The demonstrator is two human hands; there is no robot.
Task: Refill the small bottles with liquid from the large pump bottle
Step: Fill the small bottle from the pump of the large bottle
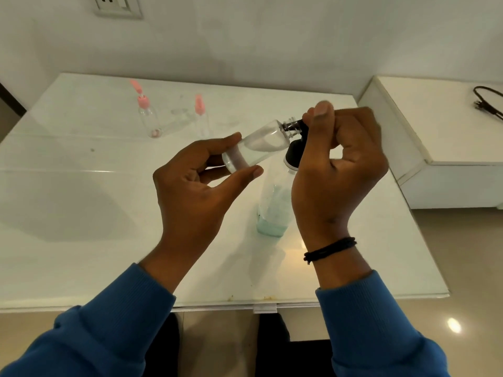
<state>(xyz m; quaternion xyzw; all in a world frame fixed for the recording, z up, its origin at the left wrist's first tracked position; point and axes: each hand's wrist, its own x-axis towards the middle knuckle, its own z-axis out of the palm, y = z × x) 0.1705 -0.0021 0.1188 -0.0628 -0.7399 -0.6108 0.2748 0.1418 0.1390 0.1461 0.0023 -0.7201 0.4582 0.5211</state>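
Note:
My left hand (196,180) holds a small clear bottle (255,148) by its base, tilted on its side with the open neck pointing right. The neck meets the black pump nozzle of the large pump bottle (275,210), which stands on the white table (81,213) with a little pale green liquid at its bottom. My right hand (340,164) is curled over the black pump head, thumb on top, hiding most of it. Some clear liquid lies inside the small bottle.
At the back of the table lie two small clear bottles with pink pump caps (148,115) (201,115) and another capless clear bottle (179,118). A white cabinet (435,131) with a black cable (487,103) stands at the right. A wall socket (117,5) is above.

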